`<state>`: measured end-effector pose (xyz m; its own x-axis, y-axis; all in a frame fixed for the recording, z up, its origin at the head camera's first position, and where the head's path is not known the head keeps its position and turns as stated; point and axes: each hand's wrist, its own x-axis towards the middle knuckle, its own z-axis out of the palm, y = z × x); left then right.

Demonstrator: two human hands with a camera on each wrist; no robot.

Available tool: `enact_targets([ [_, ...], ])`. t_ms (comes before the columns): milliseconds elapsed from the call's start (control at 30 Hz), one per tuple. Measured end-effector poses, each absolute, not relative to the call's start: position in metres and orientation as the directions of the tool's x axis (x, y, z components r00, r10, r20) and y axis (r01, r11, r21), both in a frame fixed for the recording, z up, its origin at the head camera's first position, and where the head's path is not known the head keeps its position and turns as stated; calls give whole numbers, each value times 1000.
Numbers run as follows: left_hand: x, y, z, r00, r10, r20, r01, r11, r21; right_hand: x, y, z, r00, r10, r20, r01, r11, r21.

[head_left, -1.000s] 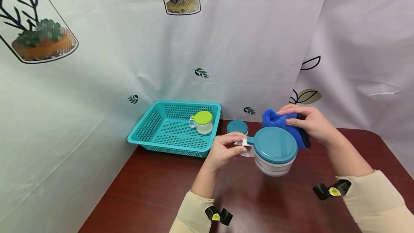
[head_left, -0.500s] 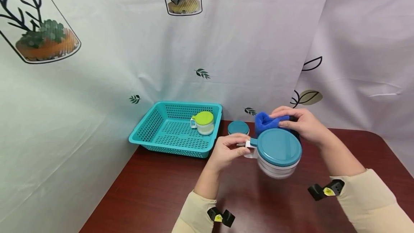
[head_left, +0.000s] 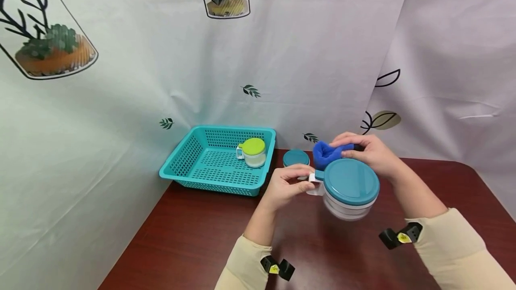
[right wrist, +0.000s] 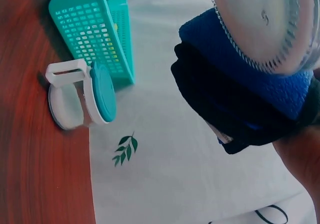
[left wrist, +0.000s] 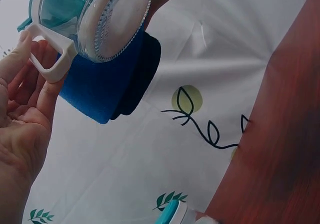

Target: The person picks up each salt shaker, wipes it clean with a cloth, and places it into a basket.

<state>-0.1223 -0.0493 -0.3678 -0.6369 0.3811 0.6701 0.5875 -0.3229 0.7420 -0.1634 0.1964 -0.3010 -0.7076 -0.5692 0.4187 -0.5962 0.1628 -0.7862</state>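
Note:
My left hand [head_left: 284, 187] pinches the white handle of a clear seasoning jar [head_left: 350, 187] with a teal lid, held up above the table. White contents show through its ribbed base in the left wrist view. My right hand [head_left: 368, 152] grips a folded blue cloth [head_left: 328, 153] with a dark side, right behind the jar. In the left wrist view the cloth [left wrist: 107, 83] overlaps the jar's far side; the fingers of the right hand are mostly hidden there. A second teal-lidded jar [right wrist: 70, 103] stands on the table beyond my left hand.
A turquoise perforated basket [head_left: 217, 187] sits at the back left against the hanging cloth backdrop [head_left: 314, 57]. Inside it, toward its right side, stands a jar with a lime-green lid [head_left: 254, 147]. The dark red wooden table [head_left: 193, 232] extends to the front.
The right hand has shifted left with the blue cloth, now closer behind the jar. The left hand and its jar have moved slightly right. The basket and standing jars stay in place.

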Motion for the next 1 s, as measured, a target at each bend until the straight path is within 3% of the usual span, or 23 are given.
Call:
enact_targets([
  [500, -128, -69, -369, -670, 268, 692, 584, -386, 715, -155, 225, -292, -791, -439, 425, -559, 237, -795],
  [767, -135, -75, -367, -727, 81, 682, 617, -361, 700, -144, 234, -293, -732, -447, 514, -614, 105, -782],
  [1000, -139, -71, -367, -757, -18, 653, 620, -335, 710, -128, 223, -298, -724, -425, 543, -663, 213, -718],
])
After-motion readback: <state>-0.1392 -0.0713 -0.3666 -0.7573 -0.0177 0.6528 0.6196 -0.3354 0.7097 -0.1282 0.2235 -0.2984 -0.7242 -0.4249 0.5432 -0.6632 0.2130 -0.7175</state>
